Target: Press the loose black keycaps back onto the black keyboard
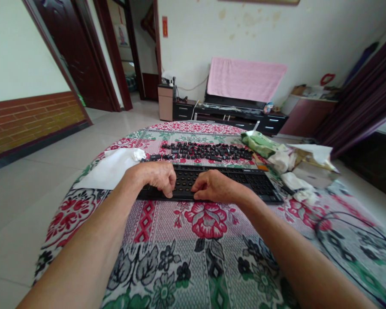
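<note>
Head view — hands on black keyboard, small marking illegible

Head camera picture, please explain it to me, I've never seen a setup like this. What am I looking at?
There's no machine here: these are a person's bare left hand and right hand. The only picture comes from a camera worn on their head, looking forward and down. Both hands are at a black keyboard on a flowered tablecloth. Behind it lie many loose black keys; white paper lies to the left. Whether the fingers pinch anything small, I can't tell.
</note>
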Tool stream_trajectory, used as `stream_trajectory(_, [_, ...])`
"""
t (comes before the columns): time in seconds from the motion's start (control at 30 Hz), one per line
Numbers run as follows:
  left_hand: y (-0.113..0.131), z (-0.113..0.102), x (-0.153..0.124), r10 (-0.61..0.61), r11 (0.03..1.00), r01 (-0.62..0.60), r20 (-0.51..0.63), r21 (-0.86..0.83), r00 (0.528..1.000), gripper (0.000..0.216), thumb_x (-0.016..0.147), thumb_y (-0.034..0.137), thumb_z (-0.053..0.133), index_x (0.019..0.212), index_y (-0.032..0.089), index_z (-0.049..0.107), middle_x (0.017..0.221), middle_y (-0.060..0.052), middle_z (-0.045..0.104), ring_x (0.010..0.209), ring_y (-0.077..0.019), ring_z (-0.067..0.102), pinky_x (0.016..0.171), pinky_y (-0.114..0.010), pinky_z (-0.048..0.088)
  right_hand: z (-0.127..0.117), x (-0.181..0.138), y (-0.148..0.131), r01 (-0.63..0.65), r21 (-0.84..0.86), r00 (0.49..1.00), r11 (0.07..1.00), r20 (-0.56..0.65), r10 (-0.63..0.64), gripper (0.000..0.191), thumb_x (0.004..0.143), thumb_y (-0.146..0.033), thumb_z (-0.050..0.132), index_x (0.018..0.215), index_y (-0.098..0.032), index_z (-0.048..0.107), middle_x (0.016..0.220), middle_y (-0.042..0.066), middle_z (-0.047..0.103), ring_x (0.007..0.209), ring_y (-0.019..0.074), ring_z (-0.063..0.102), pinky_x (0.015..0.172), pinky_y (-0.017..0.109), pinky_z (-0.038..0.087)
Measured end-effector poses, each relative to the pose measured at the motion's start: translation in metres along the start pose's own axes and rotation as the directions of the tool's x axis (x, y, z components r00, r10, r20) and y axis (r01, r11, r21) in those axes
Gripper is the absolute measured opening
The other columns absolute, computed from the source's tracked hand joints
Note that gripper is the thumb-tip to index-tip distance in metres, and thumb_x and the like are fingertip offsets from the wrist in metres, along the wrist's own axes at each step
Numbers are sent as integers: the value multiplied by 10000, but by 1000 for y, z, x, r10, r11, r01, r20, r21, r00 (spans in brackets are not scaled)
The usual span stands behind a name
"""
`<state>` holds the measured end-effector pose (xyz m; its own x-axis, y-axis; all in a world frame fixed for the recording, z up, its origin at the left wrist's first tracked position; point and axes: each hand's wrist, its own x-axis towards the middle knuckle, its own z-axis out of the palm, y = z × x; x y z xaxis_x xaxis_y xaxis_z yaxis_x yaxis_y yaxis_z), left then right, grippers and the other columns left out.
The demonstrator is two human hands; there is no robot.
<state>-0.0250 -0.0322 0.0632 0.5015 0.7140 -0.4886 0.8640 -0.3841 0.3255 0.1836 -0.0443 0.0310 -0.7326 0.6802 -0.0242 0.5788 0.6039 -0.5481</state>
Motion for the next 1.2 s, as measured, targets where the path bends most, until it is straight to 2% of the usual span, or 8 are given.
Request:
stream_trajectory(0.3, [5, 2, 0, -46, 999, 46, -35, -1, 998, 259, 493, 340, 610, 700, 201, 680, 599, 15, 603, 551, -122, 486, 528, -236, 320, 2, 0, -2, 15, -33, 999, 999, -30, -16, 174, 662, -231, 575, 771, -146, 682, 692, 25, 631, 622, 101, 527, 539, 199, 380])
stream_trajectory(0.5, [11, 2, 1, -70, 996, 72, -52, 47, 996, 276, 470, 323, 628, 713, 206, 688, 616, 18, 615, 543, -113, 480, 521, -224, 316, 1, 0, -7, -33, -33, 999, 999, -30, 32, 171, 646, -206, 584, 773, -141, 678, 696, 26, 632, 607, 97, 529, 520, 196, 373])
stream_trajectory(0.83, [2, 4, 3, -40, 999, 40, -51, -3, 998, 240, 482, 335, 623, 680, 210, 680, 590, 21, 605, 543, -122, 490, 531, -237, 325, 1, -2, 2, -26, 54, 1000, 998, -10, 27, 209, 670, -237, 575, 830, -147, 674, 737, 29, 647, 627, 99, 532, 539, 199, 388])
stream_trajectory(1.2, [6, 3, -1, -28, 999, 29, -64, 17, 998, 250, 489, 344, 617, 692, 212, 681, 587, 26, 601, 546, -119, 492, 518, -232, 321, -3, -3, 0, -43, 41, 999, 998, 28, 42, 209, 660, -229, 575, 830, -143, 661, 734, 27, 653, 583, 89, 527, 517, 197, 382])
